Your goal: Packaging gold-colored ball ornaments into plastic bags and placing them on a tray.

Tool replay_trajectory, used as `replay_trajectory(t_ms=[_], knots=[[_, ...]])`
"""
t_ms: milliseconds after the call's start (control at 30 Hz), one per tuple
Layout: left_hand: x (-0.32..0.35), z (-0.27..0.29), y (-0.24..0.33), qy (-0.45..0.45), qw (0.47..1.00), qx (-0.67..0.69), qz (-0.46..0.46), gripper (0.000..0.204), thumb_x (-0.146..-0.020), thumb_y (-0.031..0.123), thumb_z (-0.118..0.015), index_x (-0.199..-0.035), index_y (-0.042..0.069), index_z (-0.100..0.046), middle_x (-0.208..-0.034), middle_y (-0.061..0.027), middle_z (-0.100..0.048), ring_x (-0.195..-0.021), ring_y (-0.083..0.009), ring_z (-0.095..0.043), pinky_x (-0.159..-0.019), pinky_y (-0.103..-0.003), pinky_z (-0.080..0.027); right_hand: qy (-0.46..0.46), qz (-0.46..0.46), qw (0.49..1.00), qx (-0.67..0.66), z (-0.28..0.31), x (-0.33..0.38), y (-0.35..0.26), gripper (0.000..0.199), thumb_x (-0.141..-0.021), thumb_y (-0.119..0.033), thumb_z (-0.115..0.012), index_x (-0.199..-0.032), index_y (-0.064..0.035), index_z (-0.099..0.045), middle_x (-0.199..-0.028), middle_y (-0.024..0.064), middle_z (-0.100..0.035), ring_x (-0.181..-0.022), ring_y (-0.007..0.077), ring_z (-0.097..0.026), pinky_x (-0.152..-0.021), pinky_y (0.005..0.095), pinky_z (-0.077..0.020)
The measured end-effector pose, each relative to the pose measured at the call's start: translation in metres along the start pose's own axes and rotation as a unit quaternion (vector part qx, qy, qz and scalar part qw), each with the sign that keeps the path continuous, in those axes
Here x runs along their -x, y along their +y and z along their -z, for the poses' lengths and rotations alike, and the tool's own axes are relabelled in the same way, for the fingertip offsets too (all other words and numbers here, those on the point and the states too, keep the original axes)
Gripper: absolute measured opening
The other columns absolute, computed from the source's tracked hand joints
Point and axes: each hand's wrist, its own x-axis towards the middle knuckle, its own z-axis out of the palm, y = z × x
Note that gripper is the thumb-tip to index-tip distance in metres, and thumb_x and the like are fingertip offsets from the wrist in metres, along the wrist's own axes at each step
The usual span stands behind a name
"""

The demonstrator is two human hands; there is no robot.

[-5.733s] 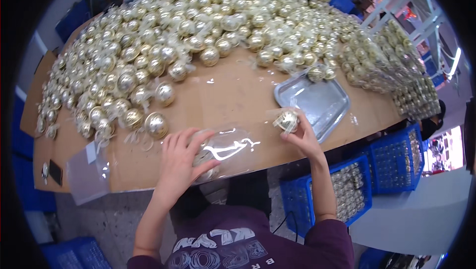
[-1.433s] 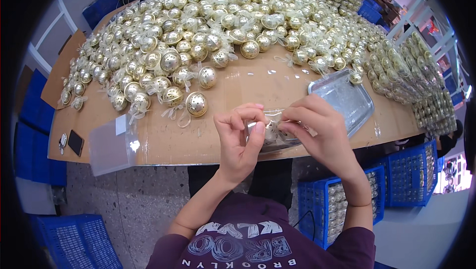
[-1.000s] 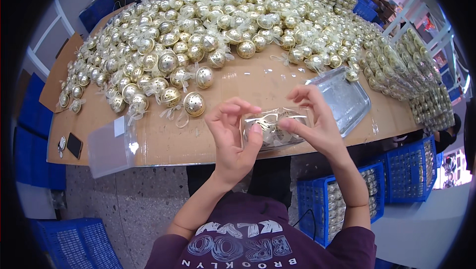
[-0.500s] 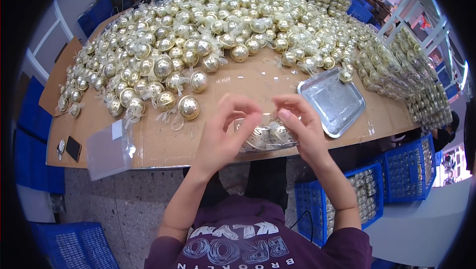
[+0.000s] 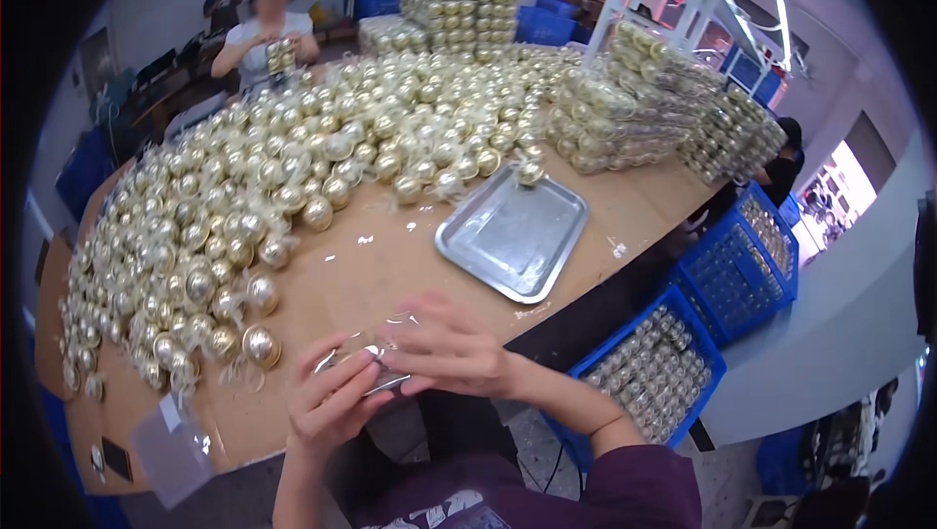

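Observation:
Just beyond my lap, near the table's edge, both hands are on a small clear plastic box [image 5: 385,383]. My left hand [image 5: 334,400] is closed round its left side, with the fingers across the top. My right hand [image 5: 454,353] grips the right end, its upper fingers slightly blurred. Fingers and glare hide most of what is inside the box. To the left and beyond lies a big heap of round gold bell-like baubles [image 5: 262,345] with pale ribbon loops. A shallow metal tray [image 5: 512,231] lies to the right of my hands.
Stacks of packed baubles [image 5: 625,119] stand at the table's right. Blue crates [image 5: 703,402] filled with baubles are on the floor at right. A clear plastic sheet [image 5: 171,456] and a phone [image 5: 117,461] lie at left. Across the table, another person [image 5: 268,46] holds a pack.
My view has swung right and up, bringing the far person and more of the right side into sight. My right hand has come down over the box's end; the left now wraps its side.

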Motion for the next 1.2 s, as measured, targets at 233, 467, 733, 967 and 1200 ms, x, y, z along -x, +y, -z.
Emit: replay_trajectory(t_ms=[233,467,733,967,1200], knots=[[-0.059,-0.044,-0.016,0.193,0.954,0.05,0.225,0.023,-0.086,0.015,-0.067,-0.103,0.0,-0.066,-0.118,-0.0161,-0.059,-0.112,-0.0305,-0.055,-0.097,-0.038,-0.043,0.112,-0.369,0.922,0.037,-0.045,0.026,-0.003,0.116,-0.054,-0.039,-0.087,-0.148,-0.0067,-0.025,-0.142,0.0248,-0.027,-0.129,0.0429,-0.029,-0.105,0.0504,-0.0286],[-0.015,-0.004,-0.033,0.173,0.939,-0.053,0.292,0.047,-0.099,0.036,-0.04,-0.126,-0.002,-0.047,-0.138,-0.0201,-0.043,-0.133,-0.032,-0.035,-0.11,-0.044,-0.026,0.096,-0.26,0.895,0.349,0.135,0.0,0.217,0.09,-0.059,-0.032,-0.076,-0.137,-0.0038,-0.043,-0.121,0.0187,-0.049,-0.114,0.0359,-0.045,-0.098,0.0442,-0.0367],[0.17,0.152,0.024,-0.053,0.735,-0.438,0.515,0.081,-0.073,0.036,-0.075,-0.139,0.006,-0.04,-0.144,-0.0204,-0.038,-0.138,-0.0388,-0.028,-0.112,-0.047,-0.023,-0.041,-0.456,0.846,0.273,0.301,0.111,0.477,0.052,-0.08,-0.015,-0.062,-0.129,0.0004,-0.053,-0.129,0.0176,-0.056,-0.121,0.0274,-0.052,-0.101,0.037,-0.0394],[0.241,0.219,0.033,-0.111,0.766,-0.461,0.434,0.051,-0.073,0.004,-0.071,-0.123,0.009,-0.06,-0.12,-0.01,-0.059,-0.116,-0.0287,-0.054,-0.099,-0.041,-0.041,-0.044,-0.113,0.776,0.619,0.211,0.069,0.41,0.037,-0.095,-0.017,-0.049,-0.132,-0.012,-0.053,-0.128,0.0139,-0.057,-0.109,0.0313,-0.058,-0.09,0.041,-0.0472],[0.19,0.201,0.076,-0.04,0.848,-0.409,0.334,0.027,-0.071,0.0,-0.07,-0.098,0.006,-0.071,-0.097,-0.0095,-0.068,-0.09,-0.0252,-0.064,-0.072,-0.037,-0.052,-0.281,-0.417,0.768,-0.395,-0.048,-0.007,0.068,0.057,-0.099,-0.04,-0.033,-0.098,0.0024,-0.07,-0.071,0.0083,-0.067,-0.07,0.0155,-0.064,-0.071,0.0303,-0.0504]])
